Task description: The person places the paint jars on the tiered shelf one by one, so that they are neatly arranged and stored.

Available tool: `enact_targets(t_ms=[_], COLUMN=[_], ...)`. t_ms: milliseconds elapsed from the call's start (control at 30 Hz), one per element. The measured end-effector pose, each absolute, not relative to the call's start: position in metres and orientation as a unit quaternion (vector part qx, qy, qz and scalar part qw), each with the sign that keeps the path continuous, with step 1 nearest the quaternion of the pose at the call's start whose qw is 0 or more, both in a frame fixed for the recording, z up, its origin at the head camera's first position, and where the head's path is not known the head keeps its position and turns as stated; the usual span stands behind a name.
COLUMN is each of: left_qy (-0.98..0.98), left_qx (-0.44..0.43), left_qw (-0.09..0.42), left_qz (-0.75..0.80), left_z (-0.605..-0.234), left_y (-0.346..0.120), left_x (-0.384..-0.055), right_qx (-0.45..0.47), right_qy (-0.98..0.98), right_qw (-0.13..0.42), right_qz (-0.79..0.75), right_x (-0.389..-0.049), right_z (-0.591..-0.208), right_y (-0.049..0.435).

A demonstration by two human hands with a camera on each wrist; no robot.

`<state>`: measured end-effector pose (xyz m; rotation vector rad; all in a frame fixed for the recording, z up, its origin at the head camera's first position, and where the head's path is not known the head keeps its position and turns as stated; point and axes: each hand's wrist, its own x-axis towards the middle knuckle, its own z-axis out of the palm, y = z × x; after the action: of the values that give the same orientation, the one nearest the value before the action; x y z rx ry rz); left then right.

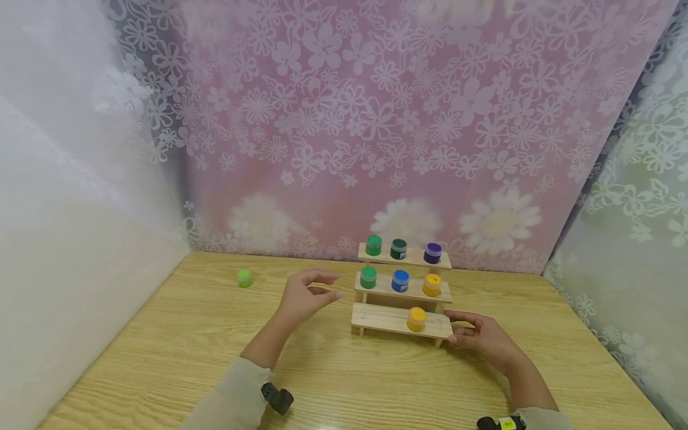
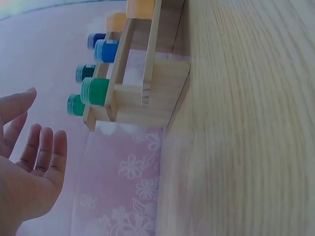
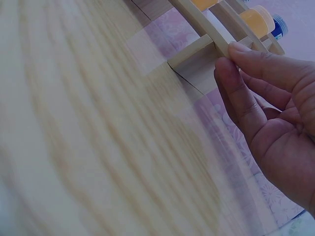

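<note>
A three-tier wooden display stand (image 1: 378,317) carries small paint jars. On its top tier are a green jar (image 1: 373,245), a dark green jar (image 1: 398,249) and a purple jar (image 1: 432,253). The middle tier bears a green jar (image 1: 368,277), a blue jar (image 1: 400,280) and a yellow-orange jar (image 1: 432,285). One yellow-orange jar (image 1: 416,319) sits on the bottom tier, right of its middle. My right hand (image 1: 486,341) holds that tier's right end between thumb and fingers. Left of the stand, my left hand (image 1: 306,298) hovers apart from it, fingers loosely bent, holding nothing.
A light green jar (image 1: 244,278) stands alone on the wood-grain table (image 1: 344,385), far to the left. Behind the table hangs a pink flowered curtain (image 1: 344,149). Pale walls close in both sides.
</note>
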<state>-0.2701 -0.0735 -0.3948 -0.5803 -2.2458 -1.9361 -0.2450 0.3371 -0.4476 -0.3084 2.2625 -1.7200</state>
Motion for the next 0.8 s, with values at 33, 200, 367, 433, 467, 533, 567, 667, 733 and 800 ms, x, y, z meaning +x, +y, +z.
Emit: enact_targets(t_ms=[33,200,367,433,467,533,567,667,733,800], left_qy=[-0.742,-0.751,-0.760,-0.764,-0.766,-0.771,-0.771,-0.773,-0.774,-0.777], left_qx=[-0.193,-0.187,-0.174,-0.170,-0.167,-0.160,-0.157,-0.141,-0.130,-0.120], left_qw=[0.062,0.066,0.066,0.066,0.066,0.066,0.067,0.066,0.067,0.070], left_qz=[-0.639,-0.630,-0.622,-0.618,-0.617,-0.614,-0.613,-0.614,-0.616,-0.614], left_z=[-0.395,-0.398,-0.402,-0.404,-0.405,-0.406,-0.407,-0.407,-0.407,-0.406], left_y=[-0.075,-0.086,-0.101,-0.108,-0.111,-0.119,-0.123,-0.134,-0.141,-0.147], left_x=[-0.270,-0.270,-0.273,-0.274,-0.275,-0.277,-0.278,-0.280,-0.281,-0.281], right_qx=[-0.107,-0.110,-0.111,-0.111,-0.110,-0.109,-0.110,-0.111,-0.112,-0.111], right_qy=[0.784,0.782,0.782,0.783,0.783,0.782,0.781,0.779,0.778,0.777], right_qw=[0.140,0.141,0.142,0.141,0.142,0.143,0.143,0.145,0.145,0.146], right_qz=[-0.595,-0.597,-0.596,-0.595,-0.595,-0.597,-0.598,-0.600,-0.601,-0.602], right_x=[-0.245,-0.244,-0.244,-0.244,-0.244,-0.244,-0.244,-0.244,-0.244,-0.245], right_z=[-0.448,-0.448,-0.447,-0.447,-0.448,-0.448,-0.448,-0.448,-0.448,-0.448], right_y=[0.337,0.337,0.337,0.337,0.337,0.337,0.336,0.337,0.337,0.337])
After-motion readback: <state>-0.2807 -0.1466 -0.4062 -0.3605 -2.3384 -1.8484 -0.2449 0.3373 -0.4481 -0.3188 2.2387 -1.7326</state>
